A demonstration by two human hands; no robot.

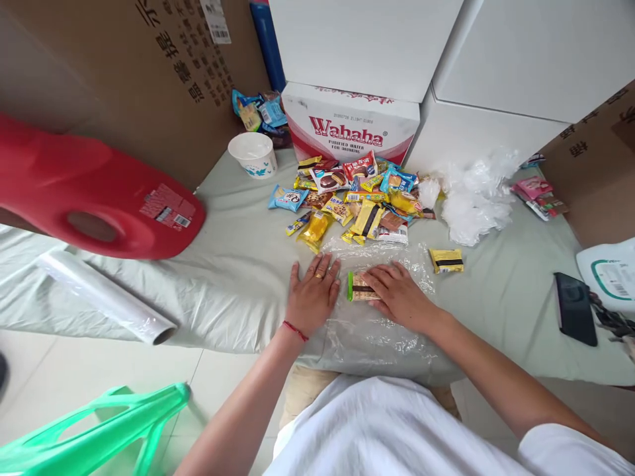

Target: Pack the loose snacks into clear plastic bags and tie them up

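Green-ended snack bar (358, 287) on clear plastic sheet (370, 330), my right hand (397, 294) flat atop it, left hand (312, 294) open, empty alongside. Unwrapped yet; colourful snack pile (354, 198) waits.

The white and red carton (350, 125) at the back reads "Wahaha" in red letters, with "PURIFIED WATER FOR DRINKING" beneath it (a line of red script along its top edge is too small to read). The brown cardboard box (163, 73) carries upside-down Chinese characters and a barcode sticker. The red jug (94, 192) has a label, probably with a barcode, unreadable here.
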